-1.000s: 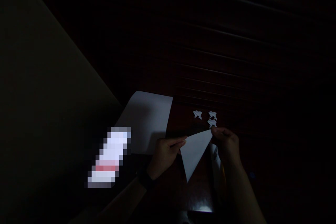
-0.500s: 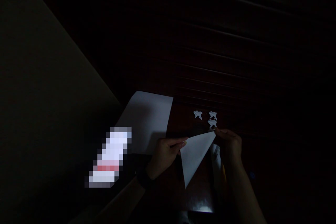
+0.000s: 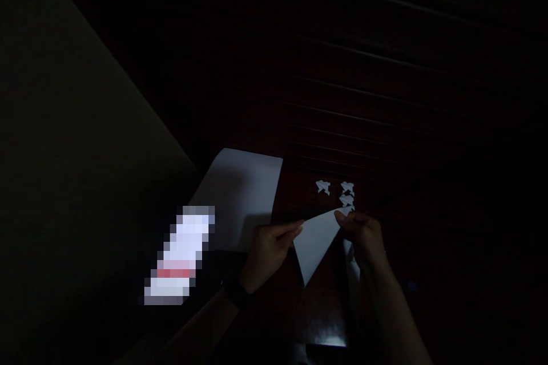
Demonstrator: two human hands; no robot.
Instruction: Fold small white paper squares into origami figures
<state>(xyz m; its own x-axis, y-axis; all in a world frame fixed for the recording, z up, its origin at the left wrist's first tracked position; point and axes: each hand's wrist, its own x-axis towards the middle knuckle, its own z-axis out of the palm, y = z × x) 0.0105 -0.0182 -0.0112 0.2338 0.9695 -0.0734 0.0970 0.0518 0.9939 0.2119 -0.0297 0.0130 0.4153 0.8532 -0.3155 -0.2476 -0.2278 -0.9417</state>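
A white sheet of paper folded into a triangle (image 3: pixel 317 239) is held up between my two hands, one point hanging down. My left hand (image 3: pixel 270 252), with a dark band on the wrist, pinches its left corner between thumb and fingers. My right hand (image 3: pixel 363 235) grips the upper right corner, thumb on top; its other fingers are partly hidden. Just beyond that corner lie small folded white paper figures: one on the left (image 3: pixel 323 187), one on the right (image 3: pixel 347 187) and another just below it (image 3: pixel 346 200), partly overlapped by the triangle.
A larger white paper (image 3: pixel 244 182) lies to the left on the dark wooden table (image 3: pixel 314 319). In front of it is a bright pixelated screen-like shape (image 3: pixel 184 251). A pale strip (image 3: pixel 353 276) lies under my right forearm. A light wall or panel (image 3: pixel 77 142) slants along the left.
My right hand has shifted slightly left, its thumb now further in over the paper's corner. The triangle's lower point has risen a little. My left hand has barely moved.
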